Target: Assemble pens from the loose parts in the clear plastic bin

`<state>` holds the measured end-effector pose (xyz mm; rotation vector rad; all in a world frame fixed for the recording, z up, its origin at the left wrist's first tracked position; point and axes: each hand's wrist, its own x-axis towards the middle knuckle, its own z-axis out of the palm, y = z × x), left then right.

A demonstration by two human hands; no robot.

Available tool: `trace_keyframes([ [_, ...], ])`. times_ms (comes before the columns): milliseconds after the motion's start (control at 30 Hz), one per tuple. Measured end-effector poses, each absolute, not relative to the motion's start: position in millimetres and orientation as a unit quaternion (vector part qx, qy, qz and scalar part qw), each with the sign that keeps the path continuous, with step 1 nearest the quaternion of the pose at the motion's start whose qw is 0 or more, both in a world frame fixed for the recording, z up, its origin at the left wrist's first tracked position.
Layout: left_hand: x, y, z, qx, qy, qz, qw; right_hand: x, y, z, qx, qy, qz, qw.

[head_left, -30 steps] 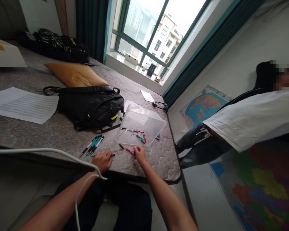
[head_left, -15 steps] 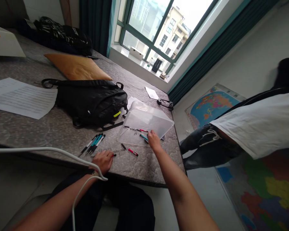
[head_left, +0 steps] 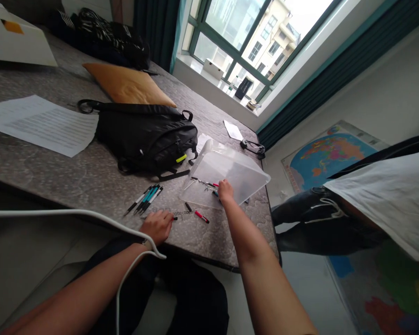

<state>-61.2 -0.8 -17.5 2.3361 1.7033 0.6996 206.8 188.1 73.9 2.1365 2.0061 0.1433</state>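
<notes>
My left hand (head_left: 158, 225) rests at the table's front edge, closed over a dark pen whose tip sticks out to its right. Just behind it lie several black and teal pens (head_left: 147, 200) in a row. My right hand (head_left: 225, 190) reaches into a clear plastic box (head_left: 244, 170) tipped on its side, its fingers closed among several pens; what they hold is too small to make out. A red pen (head_left: 201, 217) and a short black piece (head_left: 188, 206) lie on the table in front of the box.
A black backpack (head_left: 150, 135), printed paper (head_left: 45, 123) and an orange envelope (head_left: 131, 86) lie on the table (head_left: 101, 186). Glasses (head_left: 253, 148) are near the far corner. A white cable (head_left: 91, 215) crosses above my left forearm. A person (head_left: 387, 195) stands at the right.
The view has shifted, so everything sits farther right. My right hand is slightly deeper in the box over the pens. My left hand stays by the pen row.
</notes>
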Motion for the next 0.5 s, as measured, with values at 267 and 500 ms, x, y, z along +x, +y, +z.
trace_keyframes([
  [267,-61,-3,-14,0.779,0.575,0.23,0.098,225,197,62,0.679,0.722,-0.01,0.129],
  [500,-62,-4,-11,0.783,0.573,0.22,0.101,231,197,62,0.685,0.724,-0.012,0.082],
])
